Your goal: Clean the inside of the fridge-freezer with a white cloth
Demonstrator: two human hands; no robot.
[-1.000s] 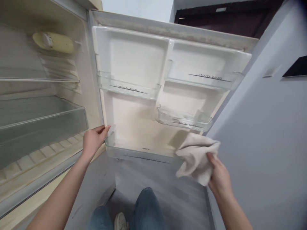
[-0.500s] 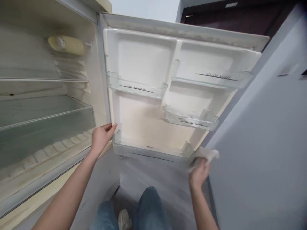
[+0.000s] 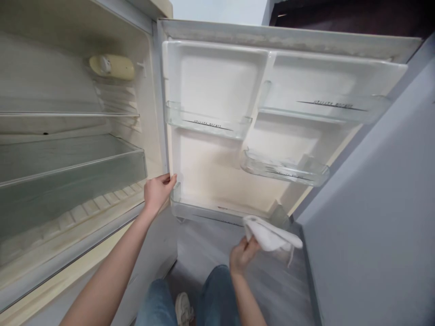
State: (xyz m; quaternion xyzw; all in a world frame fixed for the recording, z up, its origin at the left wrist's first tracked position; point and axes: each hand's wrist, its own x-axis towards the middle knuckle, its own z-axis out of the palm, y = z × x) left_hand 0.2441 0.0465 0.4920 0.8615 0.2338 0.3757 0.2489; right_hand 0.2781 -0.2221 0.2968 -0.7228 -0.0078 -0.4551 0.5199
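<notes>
My left hand (image 3: 158, 194) pinches the hinge-side edge of the open refrigerator door (image 3: 210, 165), just above the lowest door shelf (image 3: 204, 216). Whether its fingers hold the rubber seal or the door liner itself, I cannot tell. Below the door's free lower corner, my right hand (image 3: 243, 254) grips a folded white cloth (image 3: 272, 236), whose loose end sticks out to the right. The cloth overlaps the lowest shelf's right part in view; contact cannot be made out.
Clear door bins (image 3: 285, 170) hang on the door's inner face. At left stands the refrigerator interior with a glass shelf (image 3: 68, 115), a greenish drawer (image 3: 84, 181) and a yellowed lamp housing (image 3: 124, 68). A pale wall (image 3: 374, 226) rises close on the right.
My right hand has moved left and down with the cloth, away from the door's lower right corner. My left hand stays on the door edge. The whole view has shifted slightly.
</notes>
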